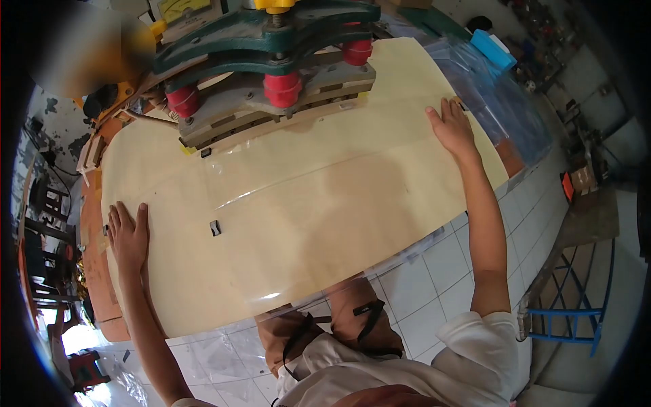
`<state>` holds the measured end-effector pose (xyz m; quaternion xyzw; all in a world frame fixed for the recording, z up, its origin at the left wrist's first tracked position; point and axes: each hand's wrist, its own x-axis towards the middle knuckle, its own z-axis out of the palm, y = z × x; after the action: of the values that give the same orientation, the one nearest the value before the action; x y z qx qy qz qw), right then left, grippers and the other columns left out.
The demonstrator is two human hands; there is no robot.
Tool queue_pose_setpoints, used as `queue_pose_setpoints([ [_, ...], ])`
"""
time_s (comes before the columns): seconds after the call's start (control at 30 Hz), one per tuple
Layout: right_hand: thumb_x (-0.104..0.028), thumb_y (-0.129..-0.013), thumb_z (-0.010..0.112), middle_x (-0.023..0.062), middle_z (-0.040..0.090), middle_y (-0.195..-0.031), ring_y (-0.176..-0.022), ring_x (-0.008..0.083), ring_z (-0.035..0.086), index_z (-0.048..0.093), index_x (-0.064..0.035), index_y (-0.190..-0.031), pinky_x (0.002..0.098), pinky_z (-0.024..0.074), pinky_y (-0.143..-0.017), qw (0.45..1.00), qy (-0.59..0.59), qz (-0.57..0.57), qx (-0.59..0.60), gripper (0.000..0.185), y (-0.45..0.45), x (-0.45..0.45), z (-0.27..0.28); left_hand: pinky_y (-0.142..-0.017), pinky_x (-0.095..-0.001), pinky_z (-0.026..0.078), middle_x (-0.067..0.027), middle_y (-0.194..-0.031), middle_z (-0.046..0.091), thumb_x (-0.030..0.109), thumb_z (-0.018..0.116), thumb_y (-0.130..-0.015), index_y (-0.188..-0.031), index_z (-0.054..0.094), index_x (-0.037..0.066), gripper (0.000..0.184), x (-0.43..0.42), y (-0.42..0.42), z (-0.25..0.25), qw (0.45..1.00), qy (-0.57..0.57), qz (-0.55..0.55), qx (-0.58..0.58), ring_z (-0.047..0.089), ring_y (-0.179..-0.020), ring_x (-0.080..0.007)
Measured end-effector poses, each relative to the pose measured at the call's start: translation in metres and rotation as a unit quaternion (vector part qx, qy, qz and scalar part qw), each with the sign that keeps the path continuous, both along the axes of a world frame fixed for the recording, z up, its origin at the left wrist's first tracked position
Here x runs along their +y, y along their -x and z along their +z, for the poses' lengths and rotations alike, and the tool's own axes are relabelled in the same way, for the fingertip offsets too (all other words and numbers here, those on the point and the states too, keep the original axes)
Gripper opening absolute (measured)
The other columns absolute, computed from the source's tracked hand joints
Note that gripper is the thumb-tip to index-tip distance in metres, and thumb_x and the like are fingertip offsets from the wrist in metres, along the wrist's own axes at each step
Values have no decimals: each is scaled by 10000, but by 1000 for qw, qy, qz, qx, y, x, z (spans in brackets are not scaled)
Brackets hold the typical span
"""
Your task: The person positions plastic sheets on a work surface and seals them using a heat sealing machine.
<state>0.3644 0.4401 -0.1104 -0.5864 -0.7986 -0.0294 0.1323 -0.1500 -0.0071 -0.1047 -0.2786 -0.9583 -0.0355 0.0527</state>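
A large cream-coloured sheet (285, 224) covers most of the table in front of me. My left hand (127, 237) lies flat on its left edge, fingers stretched out. Across the sheet, my right hand (453, 129) rests flat near the right edge with the thumb spread away. Both hands hold nothing. Clear plastic film (271, 186) with a shiny fold lies on the sheet. A small black-and-silver piece (215, 228) sits left of the middle. Over the far part stands a press with a green metal frame (264, 44), red cylinders (282, 89) and a long metal bar (278, 112).
Clear plastic sheets (502, 102) are piled at the right, with a blue object (493, 50) on them. A blue metal rack (569, 319) stands on the right. White floor tiles (413, 292) show below the table. Wooden furniture (51, 237) stands at the left.
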Motion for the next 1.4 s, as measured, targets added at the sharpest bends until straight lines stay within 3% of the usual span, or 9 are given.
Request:
queue_pose_setpoints([
  [1.4,-652,-960,306,228,213,-1575,-1481,325,158,277,-19,-1507,432,122,-1199,999,41,-8,-4,837,6,-8,10,-1201,-437,103,-221,-1579,212,626,375,-956,-1508,257,-5,847,1,-2,1,1000,-6,-5,3,154,-1484,-331],
])
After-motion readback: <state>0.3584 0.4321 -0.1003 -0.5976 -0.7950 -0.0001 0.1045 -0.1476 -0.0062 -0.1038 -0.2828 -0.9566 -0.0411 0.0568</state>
